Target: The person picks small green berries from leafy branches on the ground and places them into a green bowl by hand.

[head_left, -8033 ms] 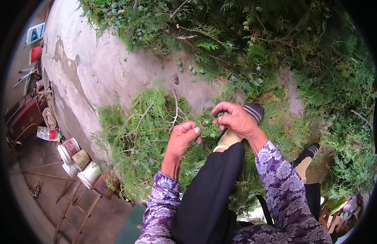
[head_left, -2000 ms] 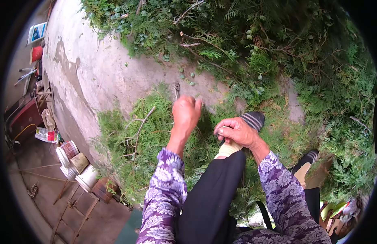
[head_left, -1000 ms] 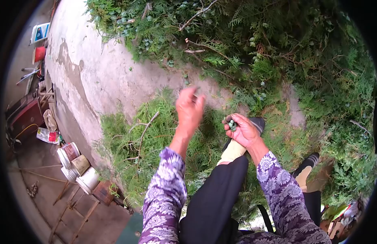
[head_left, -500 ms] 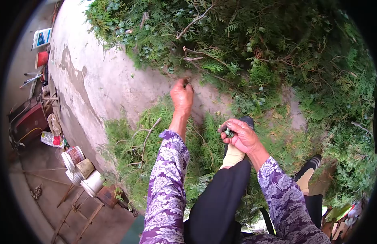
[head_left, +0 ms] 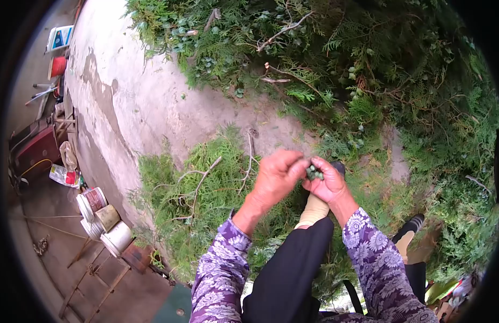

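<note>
Two hands meet above one bent knee in black trousers (head_left: 284, 269), both sleeves purple with a pale flower print. The right hand (head_left: 329, 183) lies cupped, palm up, fingers curled round a small cluster of green cones (head_left: 314, 173); they are round, dull grey-green, too small and bunched to count. The left hand (head_left: 276, 177) reaches across with its wrist bent, fingertips drawn together and touching the cluster at the edge of the right palm; whether it pinches a cone of its own I cannot tell. Under the hands one foot in a dark shoe (head_left: 338, 168) shows in part; a second shoe (head_left: 413, 222) sits well apart to the right. Cut cypress sprigs (head_left: 195, 194) lie heaped on the concrete ground (head_left: 136, 102) just beyond. Farther off, a dense bank of cypress branches (head_left: 368, 64) carries more green cones. Left, three pale buckets (head_left: 104, 218) stand in a cluster.
</note>
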The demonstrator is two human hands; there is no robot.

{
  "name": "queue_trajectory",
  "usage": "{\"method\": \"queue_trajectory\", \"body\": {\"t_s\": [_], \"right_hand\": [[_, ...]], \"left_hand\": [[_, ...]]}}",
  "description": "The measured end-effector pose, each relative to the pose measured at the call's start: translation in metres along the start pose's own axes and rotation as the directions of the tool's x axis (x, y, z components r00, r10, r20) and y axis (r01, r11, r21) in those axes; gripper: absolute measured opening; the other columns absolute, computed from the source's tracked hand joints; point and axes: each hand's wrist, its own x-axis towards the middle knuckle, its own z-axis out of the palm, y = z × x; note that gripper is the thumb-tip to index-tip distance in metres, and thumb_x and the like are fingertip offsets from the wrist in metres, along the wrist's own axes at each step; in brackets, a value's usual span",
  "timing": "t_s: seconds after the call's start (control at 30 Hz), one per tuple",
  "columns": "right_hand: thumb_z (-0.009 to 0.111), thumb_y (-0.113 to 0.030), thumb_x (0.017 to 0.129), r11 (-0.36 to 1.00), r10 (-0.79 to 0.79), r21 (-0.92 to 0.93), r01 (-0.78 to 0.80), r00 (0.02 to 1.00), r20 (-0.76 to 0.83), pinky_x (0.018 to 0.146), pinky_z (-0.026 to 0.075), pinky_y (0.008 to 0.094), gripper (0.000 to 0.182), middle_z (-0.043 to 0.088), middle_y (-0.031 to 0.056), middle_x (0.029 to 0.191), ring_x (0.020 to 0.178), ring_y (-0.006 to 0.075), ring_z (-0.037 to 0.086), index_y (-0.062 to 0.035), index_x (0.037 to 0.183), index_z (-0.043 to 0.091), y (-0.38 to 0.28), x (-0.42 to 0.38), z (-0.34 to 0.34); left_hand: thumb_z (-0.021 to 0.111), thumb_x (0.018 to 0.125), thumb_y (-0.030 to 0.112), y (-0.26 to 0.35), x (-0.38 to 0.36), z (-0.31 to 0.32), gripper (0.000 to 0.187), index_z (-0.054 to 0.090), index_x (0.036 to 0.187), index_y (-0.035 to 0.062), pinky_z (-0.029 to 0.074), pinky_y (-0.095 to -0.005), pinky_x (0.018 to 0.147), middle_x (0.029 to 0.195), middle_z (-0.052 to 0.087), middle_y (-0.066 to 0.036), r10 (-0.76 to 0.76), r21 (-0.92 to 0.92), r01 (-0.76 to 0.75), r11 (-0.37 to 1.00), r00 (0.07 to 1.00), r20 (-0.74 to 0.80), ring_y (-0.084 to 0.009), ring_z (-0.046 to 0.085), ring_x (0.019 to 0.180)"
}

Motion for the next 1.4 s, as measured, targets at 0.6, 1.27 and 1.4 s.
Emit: {"method": "queue_trajectory", "body": {"t_s": [0.6, 1.27, 1.4], "right_hand": [[0.052, -0.018, 0.086, 0.958, 0.021, -0.286, -0.024, 1.0, -0.015, 0.057, 0.044, 0.0248, 0.016, 0.058, 0.0067, 0.088, 0.072, 0.0124, 0.054, -0.0037, 0.092, 0.055, -0.011, -0.01, 0.026], [0.052, -0.013, 0.086, 0.992, 0.117, -0.041, -0.118, 0.993, -0.026, 0.041, 0.041, 0.019, 0.013, 0.058, 0.0166, 0.09, 0.068, 0.0181, 0.055, -0.0023, 0.092, 0.054, -0.018, 0.008, 0.029], [0.052, -0.014, 0.086, 0.98, 0.195, -0.048, -0.194, 0.981, 0.01, 0.04, 0.038, 0.0181, 0.014, 0.056, 0.0172, 0.09, 0.066, 0.0164, 0.051, -0.0004, 0.092, 0.053, -0.017, 0.0, 0.03]], "left_hand": [[0.061, 0.063, 0.004, -0.084, 0.125, -0.086, 0.035, 0.06, 0.098, 0.0076, 0.045, -0.0356, 0.075, 0.101, 0.057, -0.013, 0.09, 0.652, 0.204, 0.731, 0.917, -0.388, -0.0313, 0.056, 0.087], [0.064, 0.074, 0.016, -0.058, 0.084, -0.078, 0.031, 0.06, 0.1, -0.0005, 0.05, -0.0261, 0.066, 0.088, 0.063, -0.012, -0.124, 0.094, 0.206, 0.974, 0.832, -0.541, -0.0179, 0.059, 0.083], [0.065, 0.068, 0.017, -0.101, 0.131, -0.11, 0.032, 0.061, 0.096, 0.0006, 0.047, -0.0335, 0.067, 0.086, 0.06, -0.014, 0.079, 0.348, 0.213, 0.913, 0.745, -0.663, -0.0236, 0.057, 0.08]]}}
